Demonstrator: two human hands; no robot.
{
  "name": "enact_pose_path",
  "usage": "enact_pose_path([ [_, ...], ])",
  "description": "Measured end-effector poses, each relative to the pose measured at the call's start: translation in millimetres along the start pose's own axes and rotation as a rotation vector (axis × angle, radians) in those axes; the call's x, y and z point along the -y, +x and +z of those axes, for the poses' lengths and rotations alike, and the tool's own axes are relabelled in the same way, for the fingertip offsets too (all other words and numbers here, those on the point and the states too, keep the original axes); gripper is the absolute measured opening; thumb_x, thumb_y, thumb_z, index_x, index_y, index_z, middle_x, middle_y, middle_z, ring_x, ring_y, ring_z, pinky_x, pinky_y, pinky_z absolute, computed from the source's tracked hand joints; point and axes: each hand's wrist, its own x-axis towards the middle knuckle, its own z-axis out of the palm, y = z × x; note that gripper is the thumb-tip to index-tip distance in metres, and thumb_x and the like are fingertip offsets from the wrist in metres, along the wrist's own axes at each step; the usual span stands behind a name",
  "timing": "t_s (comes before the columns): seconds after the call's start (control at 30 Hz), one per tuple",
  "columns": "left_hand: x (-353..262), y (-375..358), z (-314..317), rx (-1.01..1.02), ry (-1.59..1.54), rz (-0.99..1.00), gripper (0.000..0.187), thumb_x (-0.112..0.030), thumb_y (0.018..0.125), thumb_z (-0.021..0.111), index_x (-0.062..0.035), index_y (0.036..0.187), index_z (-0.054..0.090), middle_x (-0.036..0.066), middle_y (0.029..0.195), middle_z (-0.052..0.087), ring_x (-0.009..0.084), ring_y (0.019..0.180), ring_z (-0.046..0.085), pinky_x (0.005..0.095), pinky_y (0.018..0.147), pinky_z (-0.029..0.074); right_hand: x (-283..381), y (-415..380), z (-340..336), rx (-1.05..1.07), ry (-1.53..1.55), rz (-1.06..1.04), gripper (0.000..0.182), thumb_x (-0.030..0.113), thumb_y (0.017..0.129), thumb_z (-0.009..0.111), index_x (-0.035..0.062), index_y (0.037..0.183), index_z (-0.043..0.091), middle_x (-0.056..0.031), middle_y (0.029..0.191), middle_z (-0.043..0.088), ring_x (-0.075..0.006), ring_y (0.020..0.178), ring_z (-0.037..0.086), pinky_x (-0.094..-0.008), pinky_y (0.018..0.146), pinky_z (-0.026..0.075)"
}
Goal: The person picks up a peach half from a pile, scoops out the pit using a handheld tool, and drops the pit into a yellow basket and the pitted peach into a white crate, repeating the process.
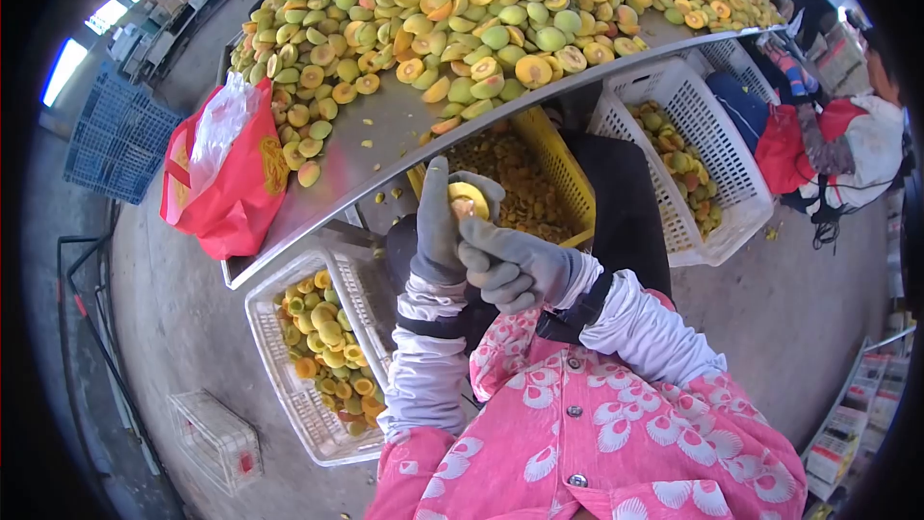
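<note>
Head view: left hand [439,231] pinching fruit half [469,196]; right hand [518,265] curled against it, perhaps around hidden tool; juicy flesh could cause slip.

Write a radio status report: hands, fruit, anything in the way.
Left hand: gripping halved fruit, cut face showing. Right hand: curled closed against it. Nothing visibly blocking either hand.

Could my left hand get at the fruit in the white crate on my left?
Probably yes: the crate stands open beside the left sleeve, its fruit uncovered. The left hand holds a cut fruit, though, so it may need freeing first.
</note>
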Motion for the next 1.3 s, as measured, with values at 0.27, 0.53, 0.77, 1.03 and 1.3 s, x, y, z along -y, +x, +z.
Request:
enact_pose_path([
  [0.27, -32.0, -102.2, -161.0, -0.758, 1.835, 0.489, 0.022, -0.018, 0.093, 0.059, 0.0019, 0.091, 0.070, 0.010, 0.071, 0.063, 0.0175, 0.072, 0.061, 0.0313, 0.065, 0.048, -22.3, -8.2, -82.7, -0.451, 0.075, -0.026, 0.046, 0.061, 0.097, 0.052, 0.0186, 0.080, 0.047, 0.0116, 0.060, 0.025, -0.0017, 0.047, 0.023, -0.0193, 0.043, 0.020],
  [0.53, -80.4, 82.6, -105.0, -0.455, 1.230, 0.375, 0.028, -0.020, 0.095, 0.059, -0.0010, 0.114, 0.067, 0.011, 0.095, 0.068, 0.0160, 0.085, 0.062, 0.0293, 0.077, 0.050, -1.3, -4.0, -75.4, -0.528, -0.122, -0.088, 0.054, 0.066, 0.098, 0.044, 0.0187, 0.071, 0.043, 0.0095, 0.059, 0.028, -0.0055, 0.048, 0.026, -0.0238, 0.046, 0.023],
  [0.77, -82.2, 287.3, -108.7, -0.468, 1.776, -0.075, 0.056, -0.047, 0.088, 0.064, -0.0086, 0.129, 0.062, 0.016, 0.114, 0.070, 0.0297, 0.105, 0.067, 0.0363, 0.088, 0.051, 0.8, -9.8, -137.0, -0.690, 0.121, -0.119, 0.060, 0.070, 0.094, 0.046, 0.0150, 0.071, 0.048, 0.0084, 0.057, 0.029, -0.0053, 0.046, 0.026, -0.0240, 0.045, 0.020],
  [1.03, -92.2, 210.4, -86.4, -0.443, 1.584, 0.180, 0.056, -0.026, 0.077, 0.078, -0.0058, 0.126, 0.060, 0.014, 0.114, 0.068, 0.0248, 0.099, 0.066, 0.0344, 0.088, 0.052, 34.2, 6.6, -102.8, -0.811, -0.337, -0.196, 0.053, 0.058, 0.099, 0.049, 0.0074, 0.083, 0.056, 0.0026, 0.056, 0.045, -0.0081, 0.041, 0.039, -0.0245, 0.040, 0.036],
  [1.3, -57.7, 20.7, -6.8, -0.042, 0.679, 0.307, 0.067, -0.014, 0.074, 0.075, 0.0021, 0.134, 0.051, 0.008, 0.117, 0.059, 0.0160, 0.105, 0.059, 0.0296, 0.093, 0.048, 48.1, 11.3, 11.6, -0.740, -1.145, -0.539, 0.036, 0.035, 0.098, 0.059, -0.0005, 0.099, 0.059, -0.0226, 0.072, 0.062, -0.0378, 0.066, 0.065, -0.0435, 0.063, 0.049],
])
